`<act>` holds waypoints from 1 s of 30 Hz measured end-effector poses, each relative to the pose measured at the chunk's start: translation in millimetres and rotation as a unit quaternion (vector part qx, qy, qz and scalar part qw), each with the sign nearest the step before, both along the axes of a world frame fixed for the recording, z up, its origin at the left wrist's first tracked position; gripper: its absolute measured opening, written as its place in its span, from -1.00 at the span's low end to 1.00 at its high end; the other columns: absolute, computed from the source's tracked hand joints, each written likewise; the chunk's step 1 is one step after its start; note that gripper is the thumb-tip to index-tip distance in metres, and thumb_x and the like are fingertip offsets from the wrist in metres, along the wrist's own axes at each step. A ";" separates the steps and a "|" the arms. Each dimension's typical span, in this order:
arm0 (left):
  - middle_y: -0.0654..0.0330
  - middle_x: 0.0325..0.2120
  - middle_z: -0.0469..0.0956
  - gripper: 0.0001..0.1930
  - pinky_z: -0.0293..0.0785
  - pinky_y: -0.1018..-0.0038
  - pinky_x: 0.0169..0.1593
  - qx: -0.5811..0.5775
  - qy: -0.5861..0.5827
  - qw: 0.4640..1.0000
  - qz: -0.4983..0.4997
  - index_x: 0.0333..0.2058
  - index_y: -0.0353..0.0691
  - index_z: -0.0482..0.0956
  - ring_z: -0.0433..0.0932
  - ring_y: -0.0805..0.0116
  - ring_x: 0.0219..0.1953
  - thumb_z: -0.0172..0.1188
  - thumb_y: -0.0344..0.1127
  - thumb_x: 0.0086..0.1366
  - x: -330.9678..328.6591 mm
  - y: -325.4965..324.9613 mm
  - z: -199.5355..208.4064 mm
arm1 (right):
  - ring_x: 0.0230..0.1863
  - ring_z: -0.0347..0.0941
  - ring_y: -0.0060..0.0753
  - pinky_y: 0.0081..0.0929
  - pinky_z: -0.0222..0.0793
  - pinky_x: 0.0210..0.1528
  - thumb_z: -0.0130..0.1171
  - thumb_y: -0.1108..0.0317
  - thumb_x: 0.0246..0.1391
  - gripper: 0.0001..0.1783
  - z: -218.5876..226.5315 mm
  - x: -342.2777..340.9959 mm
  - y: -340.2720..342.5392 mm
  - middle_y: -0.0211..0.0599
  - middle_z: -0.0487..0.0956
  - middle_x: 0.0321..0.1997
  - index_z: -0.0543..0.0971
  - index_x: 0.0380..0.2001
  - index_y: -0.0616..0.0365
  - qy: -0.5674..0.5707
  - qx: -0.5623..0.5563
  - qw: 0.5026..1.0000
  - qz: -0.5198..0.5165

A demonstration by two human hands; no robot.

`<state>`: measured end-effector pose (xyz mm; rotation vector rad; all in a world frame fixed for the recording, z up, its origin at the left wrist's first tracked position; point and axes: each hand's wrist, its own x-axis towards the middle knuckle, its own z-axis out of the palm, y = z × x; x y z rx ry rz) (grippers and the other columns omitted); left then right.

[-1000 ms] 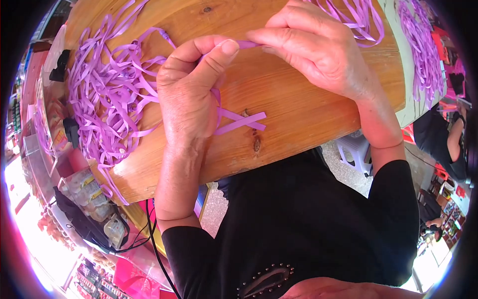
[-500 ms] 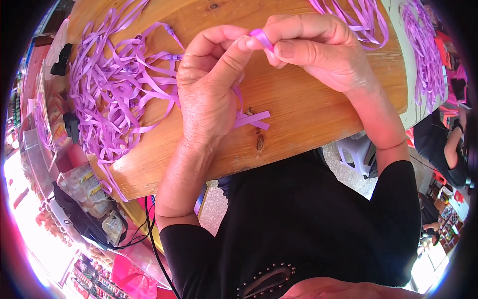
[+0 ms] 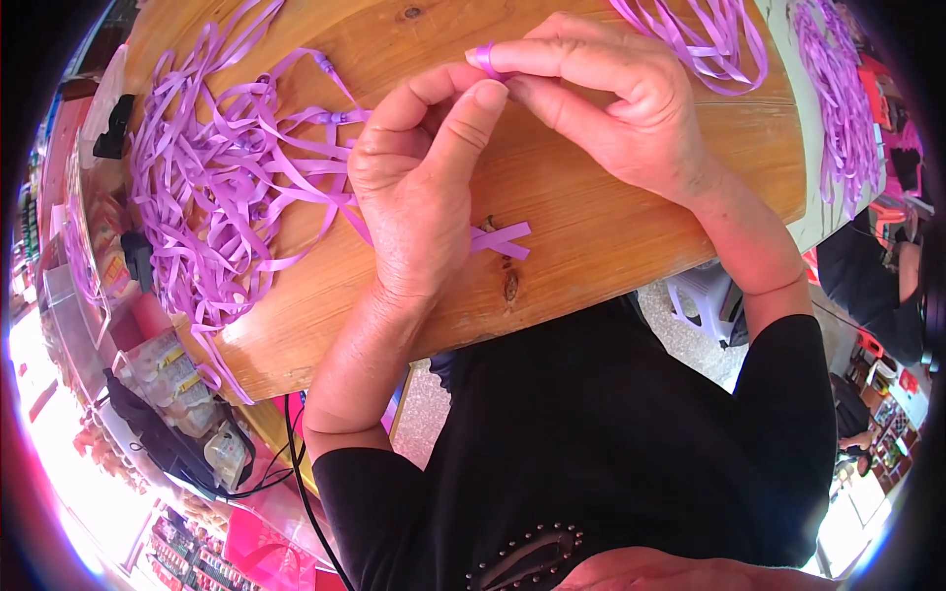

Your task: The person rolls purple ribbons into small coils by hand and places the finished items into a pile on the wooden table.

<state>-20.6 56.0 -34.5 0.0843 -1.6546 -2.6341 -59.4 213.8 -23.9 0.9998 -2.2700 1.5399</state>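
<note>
Curved wooden tabletop (image 3: 611,227), purple ribbon heap (image 3: 217,217) at left

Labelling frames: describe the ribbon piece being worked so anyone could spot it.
Start at the wooden table; both hands meet over its middle. The purple ribbon strip is looped round the right hand's fingertip, opposite the left hand. Unlike the loose ribbon pile at left, it is wound on a finger.

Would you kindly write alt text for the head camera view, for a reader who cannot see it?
Two bare hands, left hand and right hand, pinch a purple ribbon strip looped around the right forefinger above a wooden table. A tangled pile of purple ribbons lies to the left.
</note>
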 end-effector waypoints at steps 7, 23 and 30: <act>0.45 -0.52 0.47 -0.91 0.27 0.81 -0.38 -0.172 0.047 0.984 0.026 -0.34 -0.31 0.56 0.34 0.74 -0.47 0.25 -0.46 0.17 -2.4 1.2 -3.8 | -0.38 0.52 -0.36 -0.52 0.43 -0.37 0.18 0.56 -0.07 -0.79 1.0 4.4 -1.4 -0.29 0.56 -0.41 0.57 -0.29 0.16 0.100 0.087 0.990 -0.058; 0.39 -0.55 0.47 -0.87 0.15 0.78 -0.49 -0.126 -0.034 0.991 -0.024 -0.28 -0.36 0.55 0.28 0.72 -0.55 0.20 -0.46 0.19 -0.3 -9.3 6.2 | -0.36 0.44 -0.25 -0.42 0.30 -0.32 0.17 0.57 -0.15 -0.69 27.5 2.5 7.2 -0.20 0.50 -0.37 0.52 -0.23 0.32 -0.074 0.144 0.987 0.003; 0.44 -0.59 0.44 -0.87 0.14 0.80 -0.54 -0.125 -0.073 0.988 -0.049 -0.31 -0.36 0.58 0.27 0.78 -0.58 0.24 -0.45 0.18 -3.8 -8.2 3.3 | -0.39 0.42 -0.33 -0.47 0.26 -0.34 0.20 0.51 -0.21 -0.68 28.6 1.9 14.8 -0.27 0.50 -0.41 0.55 -0.26 0.32 0.198 0.131 0.971 0.018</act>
